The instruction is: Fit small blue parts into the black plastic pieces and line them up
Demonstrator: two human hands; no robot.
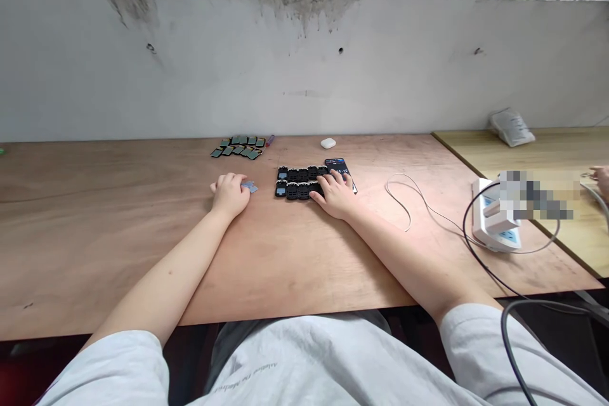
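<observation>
My left hand rests on the wooden table with its fingers curled over several small flat blue-grey pads, which stick out on its right side. My right hand lies with fingers spread over the right end of two rows of small black plastic housings. The leftmost housing of each row shows a blue-grey square like the pads. Under and beside my right fingertips is a phone with its screen lit. What lies beneath my right palm is hidden.
Several green-faced small modules lie near the wall, beside a thin purple tool. A white earbud case sits behind the phone. At right are a power strip, cables, a white bag and another person's hand.
</observation>
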